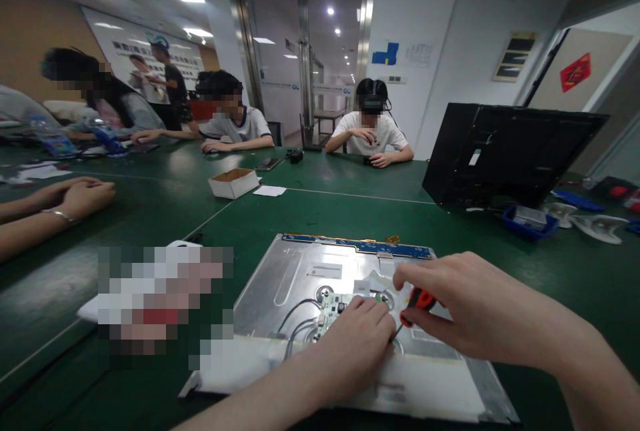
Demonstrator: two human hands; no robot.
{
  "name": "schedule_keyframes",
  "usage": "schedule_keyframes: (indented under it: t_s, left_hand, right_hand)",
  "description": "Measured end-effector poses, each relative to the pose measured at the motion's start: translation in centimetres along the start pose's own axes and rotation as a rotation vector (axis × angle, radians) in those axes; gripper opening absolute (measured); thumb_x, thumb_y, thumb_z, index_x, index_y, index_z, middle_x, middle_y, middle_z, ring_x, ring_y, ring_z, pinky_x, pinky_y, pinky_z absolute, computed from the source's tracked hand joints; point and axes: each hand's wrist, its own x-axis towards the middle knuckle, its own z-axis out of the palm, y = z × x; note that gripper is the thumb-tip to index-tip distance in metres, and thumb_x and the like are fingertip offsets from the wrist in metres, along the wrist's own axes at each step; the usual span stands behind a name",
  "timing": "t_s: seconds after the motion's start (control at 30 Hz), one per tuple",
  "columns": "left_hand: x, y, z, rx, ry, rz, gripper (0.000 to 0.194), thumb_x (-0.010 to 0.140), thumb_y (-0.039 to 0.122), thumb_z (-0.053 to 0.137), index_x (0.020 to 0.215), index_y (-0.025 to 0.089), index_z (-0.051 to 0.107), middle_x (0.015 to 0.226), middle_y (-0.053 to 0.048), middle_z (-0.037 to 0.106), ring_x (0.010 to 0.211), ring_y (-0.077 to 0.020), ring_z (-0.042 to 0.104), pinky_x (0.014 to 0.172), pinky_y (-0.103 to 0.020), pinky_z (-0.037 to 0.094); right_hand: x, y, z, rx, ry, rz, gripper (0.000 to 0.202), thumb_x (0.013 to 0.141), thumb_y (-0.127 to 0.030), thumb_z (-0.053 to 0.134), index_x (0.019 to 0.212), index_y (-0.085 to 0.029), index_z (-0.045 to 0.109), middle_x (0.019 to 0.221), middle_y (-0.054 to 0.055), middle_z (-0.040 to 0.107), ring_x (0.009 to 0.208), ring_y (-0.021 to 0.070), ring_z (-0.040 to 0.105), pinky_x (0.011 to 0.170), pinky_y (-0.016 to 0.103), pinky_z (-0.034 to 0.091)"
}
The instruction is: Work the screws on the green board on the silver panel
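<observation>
A flat metal display panel lies on the green table, back side up. A long blue circuit strip runs along its far edge. Near its middle sits a small green circuit board, with dark cables leading off to the left. My left hand rests over the board's near right part with fingers curled together; their tips and anything under them are hidden. In my right hand is a screwdriver with an orange and black handle, its shaft slanting down toward my left fingers. The screwdriver's tip is hidden.
Behind the panel to the right stands a large black monitor, with a blue tray beside it. A small white box lies farther back. At left are another person's hands and a blurred-out item. Several people sit around the table.
</observation>
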Motion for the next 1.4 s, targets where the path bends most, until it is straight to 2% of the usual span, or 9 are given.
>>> schedule_keyframes:
  t_s: [0.27,0.6,0.77,1.07,1.23,1.4]
  left_hand:
    - [-0.02,-0.06,-0.07,-0.020,0.008,-0.001,0.011,0.094,0.018,0.053,0.104,0.016,0.054,0.109,-0.008,0.062,0.099,-0.0240,0.057,0.089,-0.039,0.042]
    - [-0.02,-0.26,0.23,0.003,-0.006,0.031,0.019,0.093,0.017,0.053,0.112,0.014,0.054,0.114,-0.010,0.062,0.104,-0.0250,0.056,0.093,-0.040,0.040]
    - [-0.03,0.10,-0.25,-0.004,-0.004,-0.004,0.013,0.093,0.017,0.053,0.106,0.015,0.056,0.110,-0.009,0.063,0.102,-0.0253,0.057,0.092,-0.040,0.041]
    - [0.03,-0.22,0.07,0.013,0.010,0.008,0.011,0.090,0.016,0.055,0.101,0.015,0.056,0.109,-0.009,0.063,0.100,-0.0257,0.058,0.091,-0.041,0.042]
    - [-0.01,-0.27,0.18,-0.021,0.023,0.001,0.013,0.091,0.015,0.055,0.104,0.016,0.056,0.112,-0.008,0.063,0.105,-0.0253,0.058,0.092,-0.041,0.041]
    - [0.02,-0.18,0.22,-0.012,0.028,0.002,0.013,0.090,0.016,0.059,0.103,0.016,0.056,0.110,-0.007,0.064,0.104,-0.0247,0.058,0.093,-0.040,0.041]
  right_hand:
    - [-0.10,-0.09,0.02,-0.001,-0.004,-0.001,0.003,0.088,-0.024,0.058,0.090,-0.025,0.057,0.080,-0.002,0.068,0.067,0.0164,0.061,0.054,0.027,0.030]
    - [-0.16,-0.22,0.11,-0.008,-0.011,-0.007,0.008,0.087,-0.023,0.058,0.094,-0.026,0.058,0.081,-0.002,0.068,0.068,0.0176,0.062,0.054,0.029,0.030]
    - [0.22,-0.23,0.16,0.000,-0.008,-0.003,0.005,0.088,-0.024,0.058,0.093,-0.025,0.057,0.080,-0.002,0.068,0.066,0.0165,0.060,0.053,0.028,0.031]
    - [0.20,-0.26,-0.25,0.045,-0.019,-0.014,0.020,0.083,-0.017,0.060,0.101,-0.025,0.055,0.086,-0.003,0.067,0.069,0.0157,0.059,0.055,0.026,0.032]
    - [0.26,-0.40,-0.18,0.036,-0.007,-0.011,0.013,0.085,-0.023,0.062,0.095,-0.025,0.056,0.085,-0.004,0.067,0.069,0.0158,0.059,0.055,0.026,0.031]
    - [0.30,-0.40,-0.13,0.028,-0.021,-0.034,0.010,0.085,-0.017,0.058,0.091,-0.025,0.053,0.084,-0.004,0.066,0.069,0.0151,0.058,0.055,0.026,0.030]
